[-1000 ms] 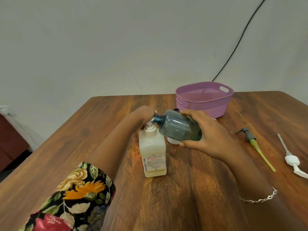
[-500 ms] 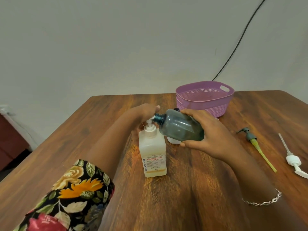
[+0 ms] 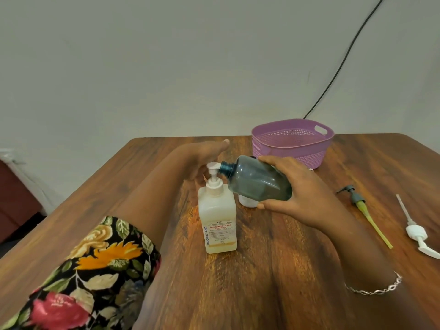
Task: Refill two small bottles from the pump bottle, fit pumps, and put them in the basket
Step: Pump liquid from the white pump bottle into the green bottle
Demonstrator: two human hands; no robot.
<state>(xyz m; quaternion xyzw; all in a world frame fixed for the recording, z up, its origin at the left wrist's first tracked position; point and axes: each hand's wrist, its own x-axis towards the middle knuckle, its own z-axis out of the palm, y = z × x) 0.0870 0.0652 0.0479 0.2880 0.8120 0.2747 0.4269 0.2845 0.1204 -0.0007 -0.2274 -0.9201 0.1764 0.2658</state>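
Right hand (image 3: 297, 194) grips the tinted small bottle (image 3: 258, 184), fingers wrapped round its body. Bottle tilted nearly flat, mouth right at the nozzle of the pump bottle (image 3: 217, 220), which stands upright mid-table (image 3: 273, 270). Left hand (image 3: 202, 154) over the pump head (image 3: 212, 166), fingers straight and relaxed; contact unclear. White small bottle (image 3: 247, 201) mostly hidden behind the tinted one. Basket (image 3: 289, 153) behind, to the right. Grey pump (image 3: 356, 198) and white pump (image 3: 415, 232) lie loose far right.

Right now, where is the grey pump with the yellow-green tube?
The grey pump lies on the table, right side of the head view, between the right hand holding the blue-grey bottle and the white pump, nearer than the purple basket.
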